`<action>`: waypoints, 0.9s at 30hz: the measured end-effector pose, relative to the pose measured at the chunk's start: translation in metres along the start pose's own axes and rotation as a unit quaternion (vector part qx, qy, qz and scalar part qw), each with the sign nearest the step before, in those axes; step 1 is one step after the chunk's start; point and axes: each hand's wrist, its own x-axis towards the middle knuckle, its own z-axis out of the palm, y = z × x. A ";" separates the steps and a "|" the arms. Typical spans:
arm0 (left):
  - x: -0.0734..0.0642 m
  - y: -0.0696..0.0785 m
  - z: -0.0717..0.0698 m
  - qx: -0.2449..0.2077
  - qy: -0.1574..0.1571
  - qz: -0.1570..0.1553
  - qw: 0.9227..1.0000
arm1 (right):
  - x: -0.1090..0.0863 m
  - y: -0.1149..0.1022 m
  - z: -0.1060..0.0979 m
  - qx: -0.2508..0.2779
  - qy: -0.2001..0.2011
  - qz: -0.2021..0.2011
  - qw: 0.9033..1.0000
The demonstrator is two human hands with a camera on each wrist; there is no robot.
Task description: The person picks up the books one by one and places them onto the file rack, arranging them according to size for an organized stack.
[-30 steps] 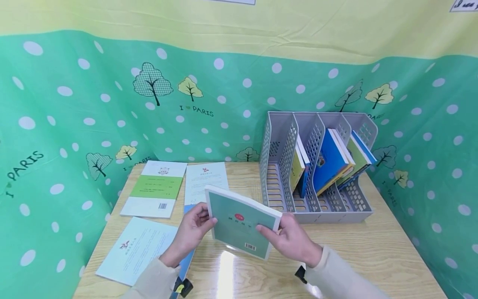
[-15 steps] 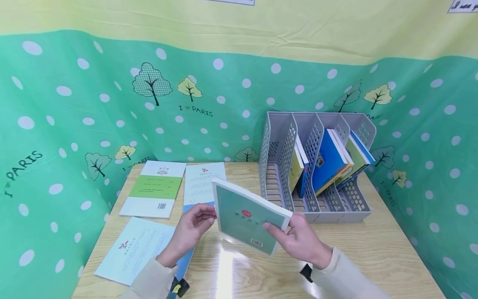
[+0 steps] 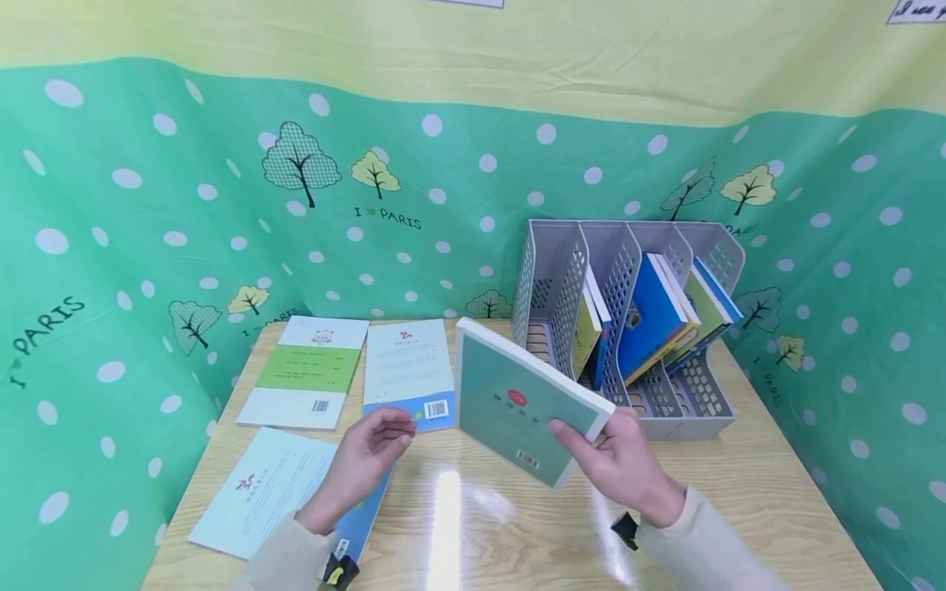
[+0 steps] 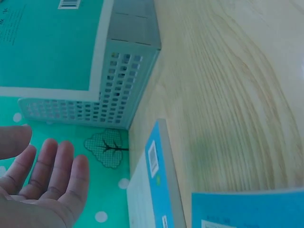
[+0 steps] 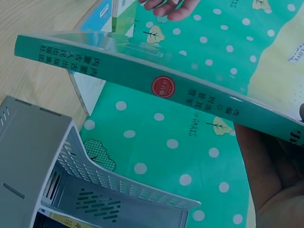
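Observation:
In the head view my right hand (image 3: 628, 468) grips a green book (image 3: 510, 414) by its right edge, thumb across the cover with a red oval and a barcode. The book is held tilted above the table, in front of the grey file rack (image 3: 650, 428). Its green spine (image 5: 128, 78) with a red round mark fills the right wrist view. My left hand (image 3: 364, 460) is apart from the book, fingers loosely bent and holding nothing. Below and behind it lie a white-and-blue book (image 3: 406, 361) and a pale blue one (image 3: 262, 492).
A white book with a green band (image 3: 306, 373) lies at the table's back left. Several books lean in the rack's compartments, among them a blue book (image 3: 646, 320) and a yellow one (image 3: 586, 332). Patterned green cloth (image 3: 443, 222) hangs behind the wooden table (image 3: 532, 542).
My left hand has let go of the green book's left edge and drawn slightly left. My right hand has carried the book right and a little up, toward the rack.

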 end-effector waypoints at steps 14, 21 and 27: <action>-0.017 -0.018 -0.031 0.078 0.051 -0.023 0.995 | 0.004 -0.006 -0.024 -0.022 0.039 0.011 0.999; -0.024 -0.026 -0.050 0.181 0.081 -0.047 0.979 | 0.007 -0.009 -0.035 -0.052 0.077 0.014 0.996; -0.032 -0.026 -0.066 0.263 0.078 -0.107 0.956 | 0.009 -0.010 -0.042 -0.082 0.105 0.026 0.991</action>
